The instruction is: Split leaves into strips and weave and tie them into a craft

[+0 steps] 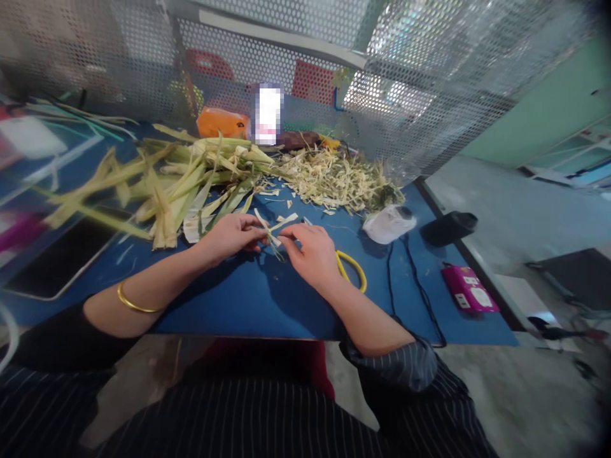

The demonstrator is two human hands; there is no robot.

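Between my two hands, above the blue table [224, 305], is a small bundle of pale corn husk strips [273, 229], crossed at the middle with ends sticking out. My left hand [238, 235] pinches it from the left, fingers closed. From the right, my right hand [310, 251] pinches the same strips with thumb and fingertips. Yellow-handled scissors [363, 277] lie partly under my right hand, one handle loop showing. Beyond my left hand lies a heap of long, dry corn husks [191, 172]. A pile of short husk scraps [338, 178] sits behind my right hand.
At the back stand an orange packet [222, 123] and a perforated metal screen [296, 44]. To the right are a white plastic-wrapped roll [389, 226], a black cylinder [449, 229], a dark cord [417, 280] and a magenta packet [470, 289]. A phone-like dark slab [62, 254] lies left.
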